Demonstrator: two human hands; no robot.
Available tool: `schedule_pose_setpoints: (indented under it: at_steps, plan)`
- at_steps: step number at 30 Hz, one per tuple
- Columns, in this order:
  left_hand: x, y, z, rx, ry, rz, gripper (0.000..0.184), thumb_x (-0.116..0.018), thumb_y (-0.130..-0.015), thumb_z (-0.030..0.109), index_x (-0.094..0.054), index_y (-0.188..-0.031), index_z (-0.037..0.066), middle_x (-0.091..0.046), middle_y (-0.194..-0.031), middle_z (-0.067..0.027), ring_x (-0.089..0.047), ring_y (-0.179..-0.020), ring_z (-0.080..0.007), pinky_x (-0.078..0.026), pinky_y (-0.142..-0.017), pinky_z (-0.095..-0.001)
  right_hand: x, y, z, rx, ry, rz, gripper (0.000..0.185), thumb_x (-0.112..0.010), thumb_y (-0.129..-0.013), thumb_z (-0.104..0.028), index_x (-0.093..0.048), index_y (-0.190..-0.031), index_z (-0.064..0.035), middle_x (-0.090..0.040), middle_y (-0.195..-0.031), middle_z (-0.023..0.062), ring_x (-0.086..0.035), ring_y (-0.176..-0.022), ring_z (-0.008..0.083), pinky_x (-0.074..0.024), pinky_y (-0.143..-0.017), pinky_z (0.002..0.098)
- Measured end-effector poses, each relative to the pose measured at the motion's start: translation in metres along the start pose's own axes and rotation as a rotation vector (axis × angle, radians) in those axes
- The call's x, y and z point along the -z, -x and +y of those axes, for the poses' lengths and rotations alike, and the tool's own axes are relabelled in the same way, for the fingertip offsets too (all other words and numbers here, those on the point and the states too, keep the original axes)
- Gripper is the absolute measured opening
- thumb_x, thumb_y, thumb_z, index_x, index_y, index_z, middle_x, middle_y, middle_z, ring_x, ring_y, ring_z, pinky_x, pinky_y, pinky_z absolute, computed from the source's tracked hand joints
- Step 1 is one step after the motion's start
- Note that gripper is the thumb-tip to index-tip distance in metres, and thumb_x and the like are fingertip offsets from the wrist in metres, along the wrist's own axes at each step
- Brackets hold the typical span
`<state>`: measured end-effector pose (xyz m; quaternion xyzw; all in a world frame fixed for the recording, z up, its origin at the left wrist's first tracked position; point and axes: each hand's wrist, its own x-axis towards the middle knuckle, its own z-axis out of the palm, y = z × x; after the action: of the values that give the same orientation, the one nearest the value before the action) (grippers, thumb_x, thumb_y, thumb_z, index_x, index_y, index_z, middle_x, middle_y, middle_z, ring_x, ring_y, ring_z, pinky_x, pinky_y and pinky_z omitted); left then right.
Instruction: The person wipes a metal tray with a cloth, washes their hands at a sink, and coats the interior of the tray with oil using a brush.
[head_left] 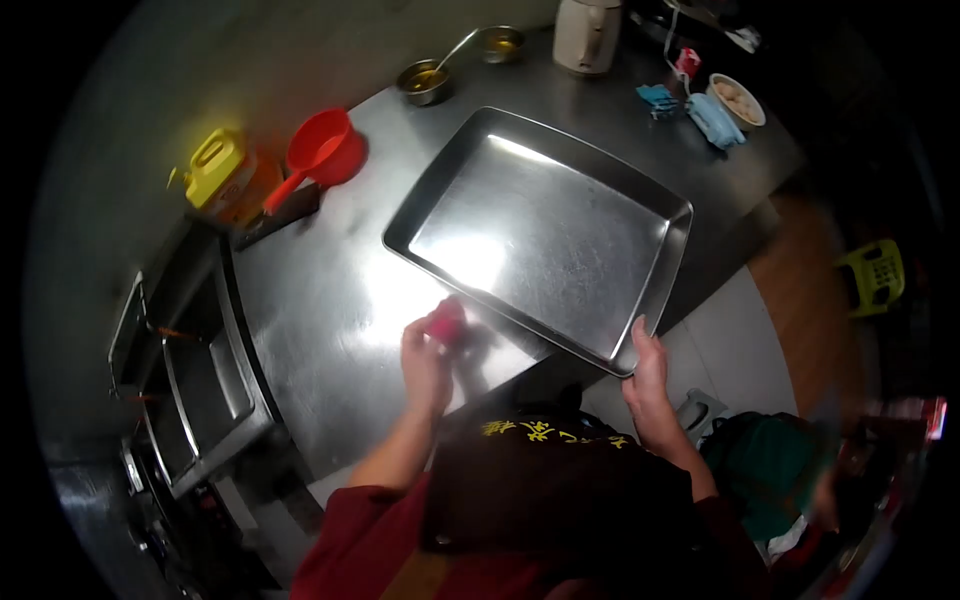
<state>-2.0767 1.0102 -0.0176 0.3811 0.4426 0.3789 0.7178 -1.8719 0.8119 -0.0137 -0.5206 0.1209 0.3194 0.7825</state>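
Observation:
A large rectangular metal tray (545, 240) lies at an angle over the steel counter, its near right corner out past the counter's edge. My right hand (646, 365) grips that corner, thumb over the rim. My left hand (427, 360) is closed on a bright pink-red cloth (447, 320), just short of the tray's near left side. The cloth is somewhat blurred, and whether it touches the tray I cannot tell. Light glares off the tray's bottom and the counter beside it.
On the steel counter (300, 380) stand a red ladle-like scoop (328, 148), a yellow-capped jug (225, 175), two metal bowls (425, 82) (501, 44), a pale pitcher (587, 38) and a white bowl of round pieces (737, 100). Left is a metal basin unit (205, 375); right, a yellow-green stool (873, 277).

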Motion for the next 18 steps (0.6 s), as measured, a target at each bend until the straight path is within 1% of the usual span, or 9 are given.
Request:
schedule_pose_setpoints:
  at_steps: [4, 7, 8, 9, 10, 11, 14, 16, 18]
  plan:
    - [-0.037, -0.067, 0.032, -0.237, 0.246, 0.062, 0.025, -0.049, -0.089, 0.013, -0.041, -0.111, 0.003, -0.05, -0.101, -0.0075, -0.054, -0.089, -0.0183, -0.05, -0.074, -0.0313, 0.015, 0.02, 0.009, -0.053, -0.095, -0.064, 0.032, -0.056, -0.091, -0.023, -0.049, -0.113, 0.0, -0.057, -0.103, 0.0082, -0.057, -0.091, 0.0188, -0.0468, -0.081, 0.0332]
    - [-0.068, -0.1, 0.024, -0.212, 0.318, 0.137, 0.021, -0.04, -0.092, 0.018, -0.043, -0.109, 0.006, -0.053, -0.095, -0.0068, -0.055, -0.086, -0.0163, -0.048, -0.077, -0.0291, -0.001, 0.051, 0.013, -0.017, -0.16, 0.0, 0.028, -0.055, -0.092, -0.021, -0.05, -0.11, -0.0005, -0.057, -0.101, 0.0078, -0.057, -0.091, 0.019, -0.046, -0.081, 0.0336]
    - [-0.081, -0.09, 0.022, -0.118, 0.394, -0.081, 0.024, -0.04, -0.093, 0.022, -0.045, -0.109, 0.005, -0.054, -0.1, -0.0073, -0.054, -0.093, -0.018, -0.046, -0.082, -0.0317, -0.001, 0.057, 0.013, -0.003, -0.174, 0.005, 0.028, -0.055, -0.092, -0.021, -0.051, -0.11, -0.0007, -0.057, -0.101, 0.008, -0.057, -0.091, 0.0194, -0.0458, -0.081, 0.0341]
    - [-0.098, -0.068, 0.012, 0.129, 0.486, -0.047, 0.029, -0.04, -0.095, 0.024, -0.046, -0.114, 0.004, -0.053, -0.113, -0.0088, -0.051, -0.105, -0.0214, -0.043, -0.091, -0.034, 0.0, 0.063, 0.013, -0.047, -0.192, 0.058, 0.027, -0.055, -0.092, -0.021, -0.051, -0.11, -0.0008, -0.057, -0.103, 0.0094, -0.057, -0.093, 0.0207, -0.0457, -0.083, 0.0357]
    - [-0.109, -0.043, -0.006, 0.288, 0.528, -0.172, 0.03, -0.038, -0.098, 0.028, -0.056, -0.102, 0.004, -0.061, -0.097, -0.0048, -0.059, -0.086, -0.0161, -0.049, -0.078, -0.0272, 0.014, 0.058, 0.028, -0.022, -0.162, 0.061, 0.038, -0.051, -0.094, -0.028, -0.047, -0.117, 0.002, -0.056, -0.112, 0.0118, -0.058, -0.099, 0.0253, -0.0489, -0.084, 0.0419]
    - [-0.116, -0.016, -0.015, 0.555, 0.51, -0.31, 0.033, -0.034, -0.099, 0.024, -0.052, -0.113, 0.0, -0.059, -0.111, -0.0098, -0.056, -0.102, -0.0209, -0.046, -0.09, -0.0336, 0.012, 0.066, 0.026, -0.016, -0.207, 0.056, 0.035, -0.049, -0.094, -0.025, -0.048, -0.116, 0.0022, -0.056, -0.112, 0.0125, -0.058, -0.098, 0.0256, -0.0496, -0.082, 0.042]
    - [-0.115, 0.026, -0.05, 0.862, 0.254, -0.724, 0.032, -0.04, -0.096, 0.017, -0.04, -0.123, 0.001, -0.051, -0.119, -0.0133, -0.054, -0.106, -0.0271, -0.048, -0.088, -0.0408, 0.01, 0.092, 0.02, -0.027, -0.215, 0.059, 0.03, -0.047, -0.093, -0.018, -0.049, -0.114, 0.003, -0.057, -0.111, 0.0144, -0.059, -0.097, 0.0265, -0.0512, -0.08, 0.0422]
    - [-0.111, 0.027, -0.071, 0.966, 0.221, -0.825, 0.027, -0.042, -0.094, 0.015, -0.045, -0.117, 0.001, -0.054, -0.111, -0.0129, -0.056, -0.099, -0.0245, -0.049, -0.084, -0.0382, 0.022, 0.108, 0.029, -0.024, -0.191, 0.071, 0.027, -0.046, -0.092, -0.014, -0.049, -0.113, 0.0036, -0.057, -0.11, 0.0155, -0.06, -0.096, 0.0272, -0.0522, -0.08, 0.0424]
    - [-0.118, 0.019, -0.096, 1.031, 0.212, -0.878, 0.035, -0.037, -0.096, 0.029, -0.055, -0.109, 0.001, -0.058, -0.099, -0.0131, -0.057, -0.088, -0.0252, -0.05, -0.071, -0.0433, 0.043, 0.125, 0.043, -0.019, -0.177, 0.159, 0.026, -0.045, -0.091, -0.008, -0.049, -0.114, 0.0044, -0.059, -0.106, 0.0168, -0.061, -0.094, 0.0284, -0.0533, -0.079, 0.0426]
